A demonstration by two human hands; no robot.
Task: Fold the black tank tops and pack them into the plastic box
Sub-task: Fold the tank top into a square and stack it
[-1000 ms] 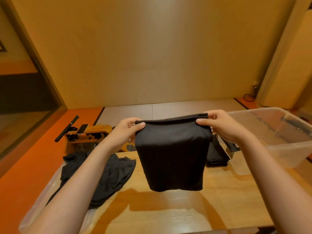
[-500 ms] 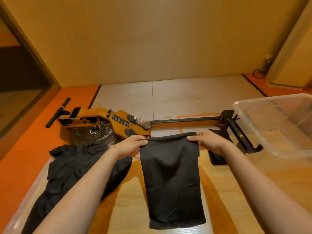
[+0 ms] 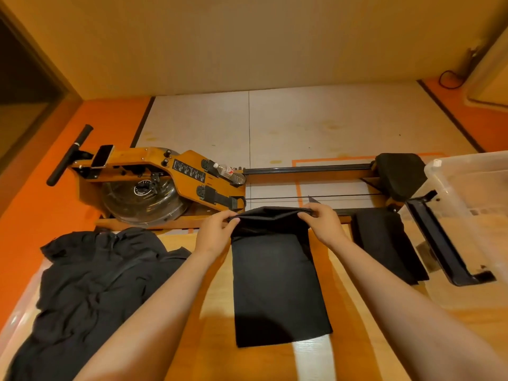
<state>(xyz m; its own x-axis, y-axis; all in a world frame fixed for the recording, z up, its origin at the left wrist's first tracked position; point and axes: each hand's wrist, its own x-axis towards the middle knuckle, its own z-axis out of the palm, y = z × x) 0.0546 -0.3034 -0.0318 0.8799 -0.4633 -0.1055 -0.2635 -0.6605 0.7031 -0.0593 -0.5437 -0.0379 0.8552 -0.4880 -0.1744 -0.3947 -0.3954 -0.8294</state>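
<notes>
Both hands pinch the far end of a folded black tank top [image 3: 277,284] lying flat mid-table [image 3: 354,339]: left hand [image 3: 215,233], right hand [image 3: 321,224]. A loose pile of tops [image 3: 90,287] lies at the left edge, another folded top [image 3: 384,243] near the plastic box [image 3: 472,204] at the right edge.

I see both forearms reaching forward; left hand [image 3: 215,233] and right hand [image 3: 322,224] each pinch the tank top [image 3: 276,287] by its far edge, thumbs possibly underneath.

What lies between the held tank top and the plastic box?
Head view: a folded black garment lies on the table between the held tank top and the plastic box.
</notes>
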